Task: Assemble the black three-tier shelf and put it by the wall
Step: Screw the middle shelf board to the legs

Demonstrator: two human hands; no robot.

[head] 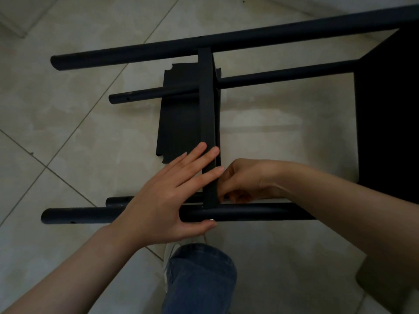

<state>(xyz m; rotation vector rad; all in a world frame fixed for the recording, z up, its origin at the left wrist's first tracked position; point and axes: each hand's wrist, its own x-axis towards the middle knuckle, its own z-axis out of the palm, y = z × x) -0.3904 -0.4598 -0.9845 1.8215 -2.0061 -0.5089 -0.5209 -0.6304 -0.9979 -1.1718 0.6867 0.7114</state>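
The tiled floor [68, 109] carries everything. The shelf [226, 39] lies on its side across it, not yet finished and not yet by any wall. Laid down this way, its four poles run level and the joints face up where hands can reach them.

The end tier [390, 109], a broad dark panel, closes the frame on the right. The middle tier [207, 109] stands on edge between the far pole and the near pole [249, 215], meeting each. A third panel [179, 114] lies flat on the floor just left of the middle tier, with an inner pole passing over it; it looks still unfixed. No tier carries anything.

The left hand [158, 200] is spread flat, fingers straight across the middle tier's near end, thumb under the near pole. That probably braces the two together so the joint cannot shift. The right hand [244, 180] is curled tight against the tier's right face, just above the near pole. It is likely working a fastener, though whether it grips anything I cannot tell.

A knee in jeans [199, 275] rests on the near side of the floor.
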